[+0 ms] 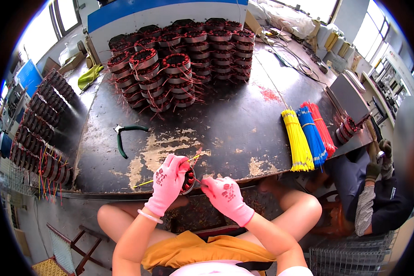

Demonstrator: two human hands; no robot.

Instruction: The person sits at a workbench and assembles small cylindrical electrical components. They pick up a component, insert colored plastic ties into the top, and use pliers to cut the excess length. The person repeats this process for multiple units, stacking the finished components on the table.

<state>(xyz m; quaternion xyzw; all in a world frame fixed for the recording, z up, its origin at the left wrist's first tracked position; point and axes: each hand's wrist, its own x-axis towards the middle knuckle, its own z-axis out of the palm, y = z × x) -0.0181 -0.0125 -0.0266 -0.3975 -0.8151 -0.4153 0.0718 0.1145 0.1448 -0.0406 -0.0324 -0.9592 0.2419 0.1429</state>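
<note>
- Two hands in pink knitted gloves, left hand [168,181] and right hand [224,195], work at the near edge of the dark, worn table [225,124].
- Workpiece: small metal ring with dark-red windings [187,183], between the hands, partly covered by the left.
- Step in hand, as judged: wiring the ring, with a thin yellow wire [144,184] brought to it.
- Left: fingers curled nearly closed, apparently on the yellow wire, against the ring — grip partly hidden.
- Right: thumb and forefinger together, seemingly on a thin reddish lead [198,181]; forearm angled inward from near right.
- Next move, as judged, calls for a steady ring — and a light twist from the right fingertips.
- Green-handled metal pliers [119,130] lie splayed farther left, untouched.
</note>
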